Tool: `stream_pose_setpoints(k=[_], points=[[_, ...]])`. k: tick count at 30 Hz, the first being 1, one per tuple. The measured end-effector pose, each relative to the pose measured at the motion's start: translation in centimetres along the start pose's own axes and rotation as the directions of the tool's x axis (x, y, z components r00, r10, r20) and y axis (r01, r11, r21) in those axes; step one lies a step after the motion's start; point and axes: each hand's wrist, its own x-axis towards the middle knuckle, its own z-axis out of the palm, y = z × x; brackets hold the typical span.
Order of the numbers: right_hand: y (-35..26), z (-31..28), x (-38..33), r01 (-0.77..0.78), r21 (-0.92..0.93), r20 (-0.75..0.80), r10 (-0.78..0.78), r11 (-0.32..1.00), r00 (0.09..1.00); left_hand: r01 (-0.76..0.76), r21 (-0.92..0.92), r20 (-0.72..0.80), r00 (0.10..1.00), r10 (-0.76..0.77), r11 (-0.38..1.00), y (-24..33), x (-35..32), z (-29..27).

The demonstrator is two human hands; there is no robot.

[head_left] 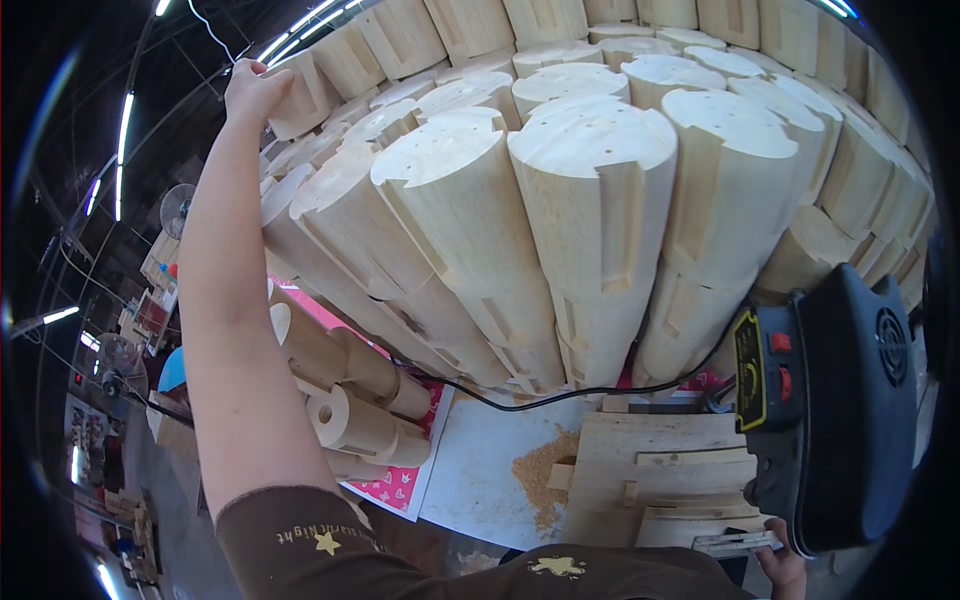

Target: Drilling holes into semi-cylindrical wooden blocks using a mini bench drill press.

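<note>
My left arm stretches up to the far left end of a tall stack of notched wooden cylinders. There my left hand (258,92) is closed at the edge of a pale wooden cylinder (302,100) in the upper row; its fingertips are partly hidden. Low at the right, my right hand (784,562) has its fingers closed on a flat grey metal piece (735,543) below a dark bench machine (850,400) with red switches. In front of me, the nearest wooden cylinders (595,200) stand upright, with slots cut in their sides.
A black cable (510,406) hangs across the stack's foot to the machine. Sawdust (545,475) lies on a white board (470,450) beside wooden planks (650,450). More cylinders (355,420) lie on a pink patterned sheet (400,485). Fans (120,360) stand farther left.
</note>
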Motion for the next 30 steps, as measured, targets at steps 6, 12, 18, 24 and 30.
stream_pose_setpoints(k=[6, 12, 18, 24, 30], points=[[-2.9, -1.3, 2.8, 0.353, -0.259, 0.051, -0.352, 0.899, 0.934, -0.171, -0.168, -0.531, 0.845, 0.057, 0.971, -1.7, -0.6, -12.1], [-6.0, -2.0, 2.5, 0.434, -0.227, 0.024, -0.44, 0.872, 0.898, -0.345, -0.738, -0.407, 0.913, 0.026, 0.58, 9.4, -18.4, -20.9], [-3.5, -1.6, 4.0, 0.541, -0.137, 0.034, -0.542, 0.83, 0.84, 0.228, -0.849, 0.415, 0.846, 0.335, 0.477, 14.6, -40.5, -17.4], [-1.6, -2.7, 6.7, 0.507, -0.086, 0.051, -0.504, 0.858, 0.862, 0.343, -0.635, 0.773, 0.267, 0.576, 0.693, 18.7, -52.5, -8.3], [-1.6, -3.4, 8.1, 0.425, 0.096, 0.148, -0.435, 0.9, 0.888, 0.508, -0.589, 0.765, 0.102, 0.635, 0.628, 19.9, -55.8, -2.2]])
